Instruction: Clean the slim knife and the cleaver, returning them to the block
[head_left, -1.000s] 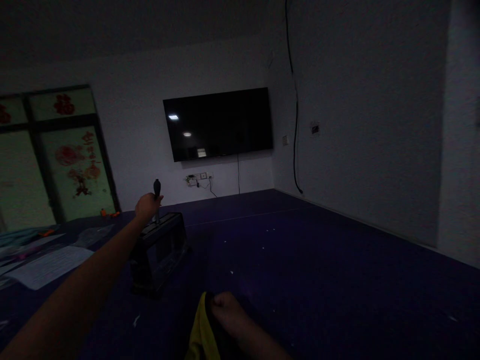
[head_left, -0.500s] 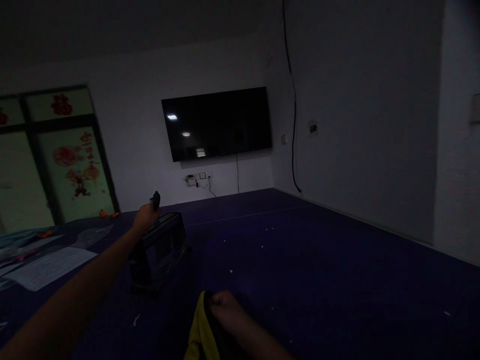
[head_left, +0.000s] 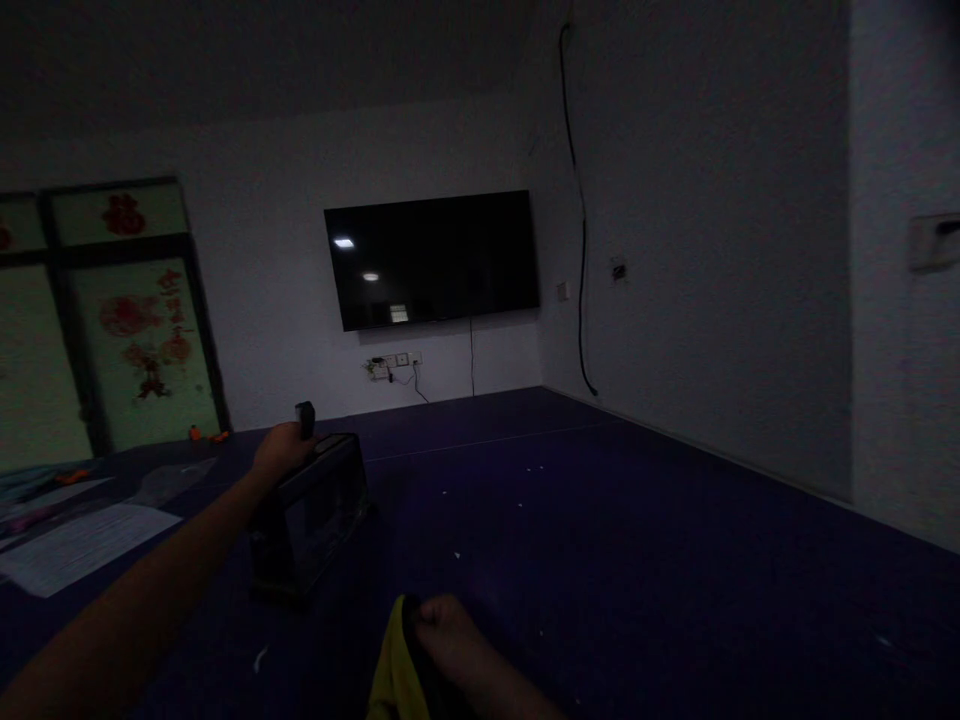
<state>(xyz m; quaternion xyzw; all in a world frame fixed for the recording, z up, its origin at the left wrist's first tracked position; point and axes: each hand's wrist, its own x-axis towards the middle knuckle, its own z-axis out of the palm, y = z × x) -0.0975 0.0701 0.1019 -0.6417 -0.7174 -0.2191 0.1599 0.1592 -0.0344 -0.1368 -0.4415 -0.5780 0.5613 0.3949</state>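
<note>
My left hand [head_left: 279, 449] reaches out to a dark box-shaped object [head_left: 322, 515] with a pale panel on its top. Its fingers are closed round a black handle-like piece [head_left: 305, 420] that sticks up at the box's top. Whether that piece belongs to the box I cannot tell. At the bottom centre, my right hand [head_left: 448, 632] is closed on the edge of a yellow and black cloth [head_left: 393, 668], whose lower part runs out of view. Dim light hides most of the fingers.
A purple surface [head_left: 600, 560] spreads up to the walls, dotted with small white scraps [head_left: 457, 555]. Printed paper [head_left: 82, 548] and a clear plastic sheet [head_left: 171, 482] lie at left. A television [head_left: 435, 262] hangs on the far wall, and a black cable [head_left: 581, 270] runs down the right wall.
The view has shifted slightly upward. The upright black piece at my left hand looks shorter and sits closer over the box. My right hand keeps its hold on the cloth.
</note>
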